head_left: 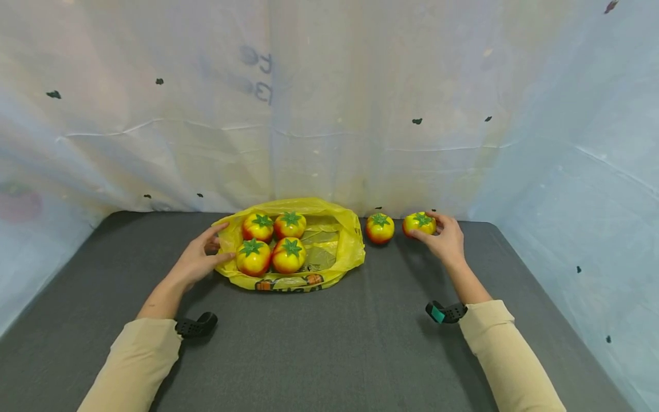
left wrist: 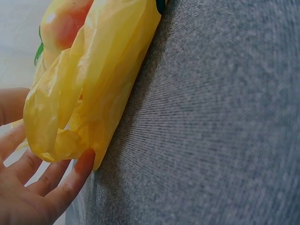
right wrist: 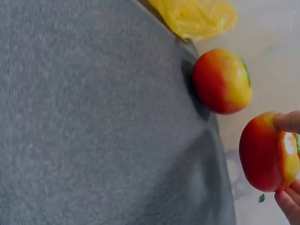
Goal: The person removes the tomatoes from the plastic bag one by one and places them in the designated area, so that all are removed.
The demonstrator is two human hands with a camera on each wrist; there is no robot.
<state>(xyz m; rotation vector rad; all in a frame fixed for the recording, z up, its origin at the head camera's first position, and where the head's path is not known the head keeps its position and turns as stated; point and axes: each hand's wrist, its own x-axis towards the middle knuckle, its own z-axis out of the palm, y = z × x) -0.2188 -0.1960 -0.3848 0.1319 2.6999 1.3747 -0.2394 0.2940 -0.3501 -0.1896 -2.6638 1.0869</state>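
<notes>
A yellow plastic bag lies spread with its mouth upward, and several red-and-yellow tomatoes with green star-shaped tops sit in its left half. My left hand is at the bag's left side, its spread fingers touching the plastic and its thumb by the rim. Between thumb and fingertips, my right hand grips a tomato; the right wrist view shows this tomato held off the table. Just left of it, another tomato stands alone on the table beside the bag.
The dark grey table carries everything. Pale plastic sheeting hangs behind it and along both sides, close to the table's far edge. Printing shows on the bag's front. Each wrist has a black strap device.
</notes>
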